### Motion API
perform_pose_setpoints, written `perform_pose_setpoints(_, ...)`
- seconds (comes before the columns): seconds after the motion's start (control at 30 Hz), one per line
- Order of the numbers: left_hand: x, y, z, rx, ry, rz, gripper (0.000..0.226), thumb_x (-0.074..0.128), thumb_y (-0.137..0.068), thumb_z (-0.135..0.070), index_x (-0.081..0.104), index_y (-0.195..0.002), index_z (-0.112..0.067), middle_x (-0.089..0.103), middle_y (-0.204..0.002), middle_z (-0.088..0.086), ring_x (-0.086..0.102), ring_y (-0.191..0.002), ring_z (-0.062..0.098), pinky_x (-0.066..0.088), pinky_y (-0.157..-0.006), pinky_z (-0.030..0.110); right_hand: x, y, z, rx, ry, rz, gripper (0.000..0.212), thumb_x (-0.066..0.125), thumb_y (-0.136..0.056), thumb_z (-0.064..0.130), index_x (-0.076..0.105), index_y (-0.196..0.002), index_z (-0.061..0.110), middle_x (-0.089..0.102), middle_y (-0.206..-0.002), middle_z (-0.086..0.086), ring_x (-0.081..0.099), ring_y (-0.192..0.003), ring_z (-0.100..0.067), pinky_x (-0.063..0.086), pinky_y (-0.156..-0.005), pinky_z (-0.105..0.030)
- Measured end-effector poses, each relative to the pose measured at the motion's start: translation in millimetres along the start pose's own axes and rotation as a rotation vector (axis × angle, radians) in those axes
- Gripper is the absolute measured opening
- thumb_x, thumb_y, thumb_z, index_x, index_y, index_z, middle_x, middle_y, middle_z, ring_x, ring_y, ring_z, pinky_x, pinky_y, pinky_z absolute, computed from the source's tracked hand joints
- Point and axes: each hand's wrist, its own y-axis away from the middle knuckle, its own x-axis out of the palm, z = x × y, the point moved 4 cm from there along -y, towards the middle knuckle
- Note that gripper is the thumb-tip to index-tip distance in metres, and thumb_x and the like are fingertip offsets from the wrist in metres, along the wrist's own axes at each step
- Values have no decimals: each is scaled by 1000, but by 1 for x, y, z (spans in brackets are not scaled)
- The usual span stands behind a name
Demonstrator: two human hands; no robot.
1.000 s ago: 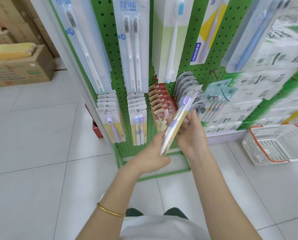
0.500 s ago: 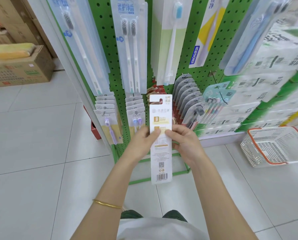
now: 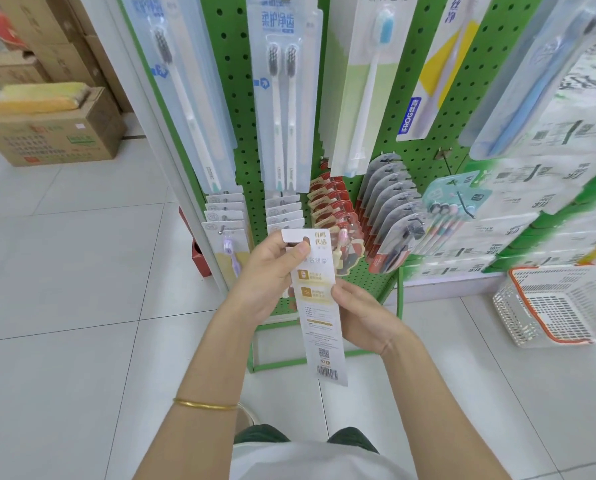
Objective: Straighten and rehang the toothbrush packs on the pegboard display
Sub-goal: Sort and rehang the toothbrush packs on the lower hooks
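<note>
A gold bangle [image 3: 204,405] sits on the left forearm. The left hand [image 3: 265,282] grips the toothbrush pack [image 3: 320,341] at its top, thumb pressed just below the hang slot. The right hand [image 3: 365,320] pinches the pack's right edge at mid-height. The pack is off the pegs, near upright, printed back toward the camera, in front of the lower rows of the green pegboard [image 3: 244,81]. A white basket [image 3: 518,320] stands on the floor at right; a cardboard box [image 3: 54,140] stands far left.
</note>
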Motion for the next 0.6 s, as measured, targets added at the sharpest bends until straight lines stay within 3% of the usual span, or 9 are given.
perform_pose_setpoints(0.1,-3,1,0,6,-4,18,15,50,-94,-7,57,-107,-5,66,-89,7,64,-79,19,54,-70,35,7,-5,-8,11,-69,111,90,81,-69,41,41,-138,2,52,-133,-26,53,-120,-40,43,-101,-50)
perform_pose_setpoints(0.23,-12,0,4,-6,-98,-76,15,54,-94,-5,58,-108,-7,65,-104,11,63,-97,24,52,-88,37,4,-12,-13,-5,-15,65,90,88,-58,42,47,-126,-1,65,-111,-16,63,-102,-28,46,-99,-49)
perform_pose_setpoints(0.37,-32,-4,3,1,-265,-319,24,58,-92,-10,56,-115,-19,61,-114,1,59,-110,16,50,-94,32,-11,-19,-10,-70,151,-229,83,89,-49,44,56,-115,7,61,-103,-7,57,-97,-21,47,-92,-37)
perform_pose_setpoints(0.47,-39,-3,0,20,-323,-340,21,55,-94,-10,57,-112,-21,61,-110,-4,58,-107,12,50,-92,29,-9,-30,-5,-99,406,-434,65,82,-63,36,53,-118,16,59,-112,-1,56,-102,-17,45,-91,-24)
perform_pose_setpoints(0.53,-41,-3,0,27,-320,-339,20,54,-94,-8,58,-109,-20,61,-107,-6,58,-103,8,50,-95,34,-1,-37,0,-125,532,-581,51,80,-73,23,50,-114,18,57,-104,8,55,-91,-5,42,-77,-7)
perform_pose_setpoints(0.6,-44,-3,0,25,-317,-343,20,53,-94,-7,58,-105,-23,61,-107,-6,58,-104,8,50,-97,37,3,-46,1,-173,596,-691,52,81,-73,18,46,-111,18,52,-97,13,51,-84,3,39,-66,-3)
